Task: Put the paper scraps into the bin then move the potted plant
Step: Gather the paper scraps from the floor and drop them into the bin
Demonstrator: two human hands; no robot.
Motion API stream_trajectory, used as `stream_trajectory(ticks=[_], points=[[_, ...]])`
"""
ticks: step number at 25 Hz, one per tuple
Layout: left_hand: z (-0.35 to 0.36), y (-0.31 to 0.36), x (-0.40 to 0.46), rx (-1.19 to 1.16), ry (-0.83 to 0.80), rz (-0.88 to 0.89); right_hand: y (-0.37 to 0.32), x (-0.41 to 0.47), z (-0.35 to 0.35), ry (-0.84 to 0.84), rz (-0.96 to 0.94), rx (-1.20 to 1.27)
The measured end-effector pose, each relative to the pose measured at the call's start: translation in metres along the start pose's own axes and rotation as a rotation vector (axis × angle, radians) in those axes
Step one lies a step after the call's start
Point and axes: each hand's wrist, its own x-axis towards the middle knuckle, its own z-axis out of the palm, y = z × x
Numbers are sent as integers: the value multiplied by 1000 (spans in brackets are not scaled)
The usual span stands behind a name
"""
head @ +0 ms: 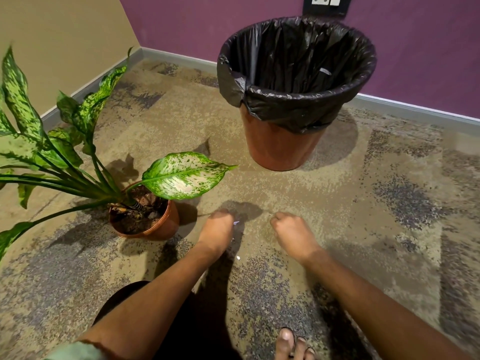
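Both hands were down at the carpet, knuckles up and fingers curled under, which fits gathering scraps off the floor before carrying them to the bin.

The left hand was curled shut around a scrap: a small pale edge poked out at its thumb side. How much more paper it held could not be seen. A tiny white fleck lay on the carpet just behind that hand, near the wrist; it was too small to say for sure it was paper.

The right hand was also curled into a loose fist, fingertips toward the carpet. Whether it pinched anything could not be told, since its fingers hid the palm side.

The bin, lined with a black bag, stood well beyond both hands, slightly right of them. The plant sat just left of the left hand, apart from it, untouched; moving it looked like the later step.
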Motion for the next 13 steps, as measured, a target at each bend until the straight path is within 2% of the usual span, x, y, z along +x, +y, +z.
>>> stream_trajectory(ticks=[2,4,6,9,11,13], points=[[-23,12,0,-117,32,-2,1,2,-25,140,25,105],[-55,29,1,-287,173,24,-4,5,-67,314,14,192],[-94,52,0,-464,380,120,-10,13,-118,538,-19,237],[-153,81,-3,-611,734,294,-9,35,-190,881,-62,258],[-183,96,-1,-709,892,282,-2,54,-222,975,-62,238],[-209,109,9,-786,929,237,2,73,-239,950,-68,205]])
